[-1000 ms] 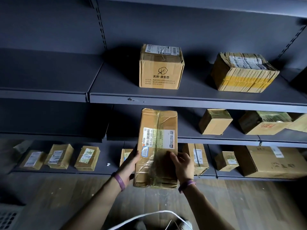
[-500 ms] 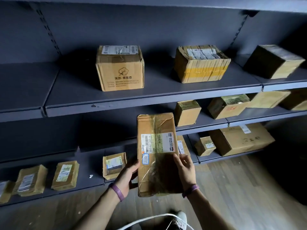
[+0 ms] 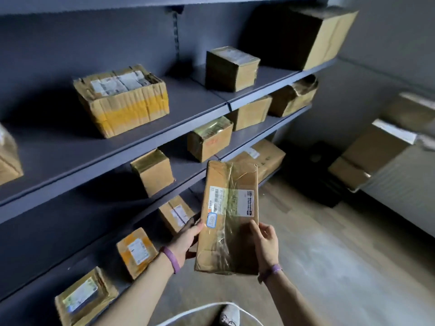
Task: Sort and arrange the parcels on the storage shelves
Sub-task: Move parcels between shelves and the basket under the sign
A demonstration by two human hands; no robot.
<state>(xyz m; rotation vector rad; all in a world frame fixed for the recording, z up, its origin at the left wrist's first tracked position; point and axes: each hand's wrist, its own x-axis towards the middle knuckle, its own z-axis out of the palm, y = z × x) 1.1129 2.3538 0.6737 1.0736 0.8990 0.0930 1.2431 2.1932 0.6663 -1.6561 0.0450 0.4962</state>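
I hold a long taped cardboard parcel (image 3: 229, 217) upright in front of the shelves, its white shipping label facing me. My left hand (image 3: 187, 238) grips its left edge and my right hand (image 3: 264, 243) grips its lower right edge. Both wrists wear purple bands. The dark grey storage shelves (image 3: 98, 156) run from the left to the middle of the view, with parcels on three levels. A yellow-taped box (image 3: 122, 100) and a square box (image 3: 231, 68) sit on the top level.
A big box (image 3: 329, 36) stands at the shelf's far right end. Small boxes (image 3: 153, 171) sit on the middle level, and flat labelled parcels (image 3: 136, 251) lie on the lowest level. More cartons (image 3: 374, 151) are stacked at the right wall. Wooden floor (image 3: 329, 267) spreads below.
My view has swung to the right along the shelves, bringing the shelf's right end and the right wall into sight. The parcel stays held upright in both hands.
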